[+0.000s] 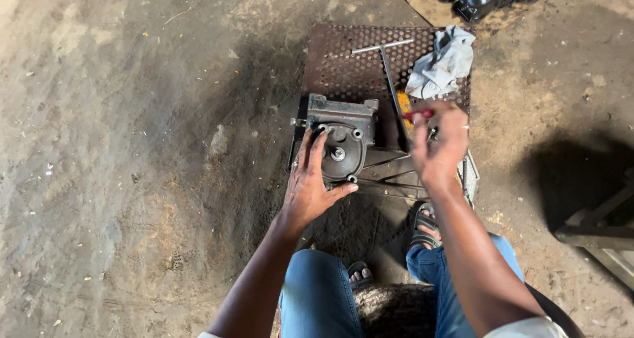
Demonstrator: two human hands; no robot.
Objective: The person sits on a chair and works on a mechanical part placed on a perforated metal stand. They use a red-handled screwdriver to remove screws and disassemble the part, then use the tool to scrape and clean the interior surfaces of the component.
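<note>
Left hand (309,187) flat on grey metal housing (342,140), fingers spread along its left edge, thumb under lower rim; open grip, steadying only. Housing sits on rusty perforated plate (343,64) on dirt floor (132,146). Right hand (438,140) closed around red-handled tool (417,114), raised just right of housing. T-handle wrench (389,70) and grey rag (442,64) on plate behind.
</note>
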